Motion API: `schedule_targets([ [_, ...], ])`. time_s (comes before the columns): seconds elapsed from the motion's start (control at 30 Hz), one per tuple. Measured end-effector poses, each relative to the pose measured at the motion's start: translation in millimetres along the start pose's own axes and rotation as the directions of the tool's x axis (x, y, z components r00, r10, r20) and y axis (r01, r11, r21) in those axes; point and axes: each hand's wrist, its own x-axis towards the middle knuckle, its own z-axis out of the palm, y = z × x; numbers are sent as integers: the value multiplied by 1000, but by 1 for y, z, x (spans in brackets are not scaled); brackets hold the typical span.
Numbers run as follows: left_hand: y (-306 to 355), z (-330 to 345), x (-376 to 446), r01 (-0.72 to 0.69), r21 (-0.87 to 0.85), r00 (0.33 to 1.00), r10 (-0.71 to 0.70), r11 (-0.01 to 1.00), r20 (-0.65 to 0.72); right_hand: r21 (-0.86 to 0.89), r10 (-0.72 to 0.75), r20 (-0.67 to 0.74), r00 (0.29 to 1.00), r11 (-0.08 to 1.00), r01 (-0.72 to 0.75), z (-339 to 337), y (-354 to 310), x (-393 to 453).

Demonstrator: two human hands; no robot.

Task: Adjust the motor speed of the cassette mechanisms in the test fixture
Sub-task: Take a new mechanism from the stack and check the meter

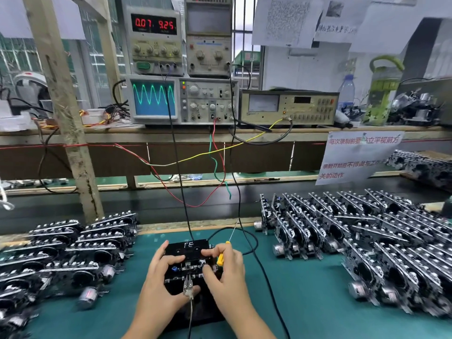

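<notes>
**Both hands on the fixture at six o'clock**

At nine o'clock I see a stack of cassette mechanisms (pixel 66 255) lying flat on the green tabletop (pixel 305 302). Up at eleven o'clock the power supply (pixel 155 40) reads 0.07 and 9.25, and below it the oscilloscope (pixel 154 100) shows a green sine wave.

At six o'clock sits the black test fixture (pixel 188 250), marked "FE", with a mechanism loaded in it and cables running up to the instruments. My left hand (pixel 159 277) grips the fixture's left side, thumb laid across its top and fingers curled at the front edge by the metal plug (pixel 188 287). My right hand (pixel 225 267) pinches a yellow-handled screwdriver (pixel 221 258), which stands nearly upright at the fixture's right edge; where its tip lands I cannot tell.

From two to four o'clock, rows of further mechanisms (pixel 367 236) stand on edge, well apart from the fixture.
</notes>
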Motion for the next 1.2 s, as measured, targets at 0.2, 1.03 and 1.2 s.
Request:
schedule_targets([
  [0.2,1,0,-2,-6,12,1000,6,1000,-7,-27,15,67,998,1000,-13,1,1,-3],
  [1.03,8,-3,-2,-4,27,1000,5,1000,-25,-104,-26,127,992,994,39,-9,-2,-5],
  [1.2,6,-6,-1,10,44,1000,-10,999,5,-92,-31,126,992,995,43,-12,-1,-2],
])
